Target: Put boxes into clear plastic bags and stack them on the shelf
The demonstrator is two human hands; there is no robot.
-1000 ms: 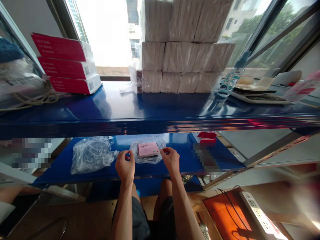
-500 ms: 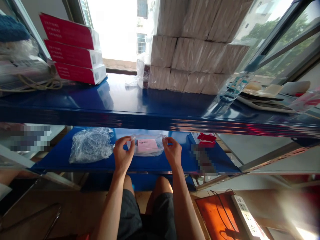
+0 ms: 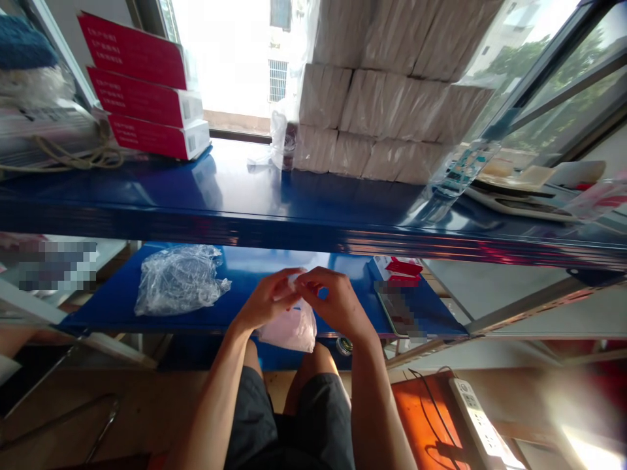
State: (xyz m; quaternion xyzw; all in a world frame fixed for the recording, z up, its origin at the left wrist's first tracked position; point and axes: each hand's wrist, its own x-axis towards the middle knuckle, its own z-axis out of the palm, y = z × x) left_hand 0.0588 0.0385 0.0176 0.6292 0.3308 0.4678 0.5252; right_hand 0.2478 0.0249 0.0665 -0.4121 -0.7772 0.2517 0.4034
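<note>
A clear plastic bag [image 3: 296, 331] with a pale pink box or card inside hangs at the front edge of the lower blue shelf [image 3: 245, 267]. My left hand [image 3: 267, 301] pinches its gathered top from the left. From the right, my right hand [image 3: 337, 297] is closed on the same gathered plastic, the fingertips of both hands meeting there. My fingers hide part of the bag's top. To the left of my hands lies a crumpled heap of clear plastic [image 3: 176, 281].
A small red-and-white box [image 3: 399, 269] and a partly blurred flat device [image 3: 396, 313] lie right on the lower shelf. The upper shelf [image 3: 235, 202] bears red boxes [image 3: 147, 98] and wrapped stacks [image 3: 386, 117]. A power strip [image 3: 475, 414] is lower right.
My hands have come together from the bag's two ends, gathering its top. The bag, stretched flat above the shelf before, now hangs lower and closer to me.
</note>
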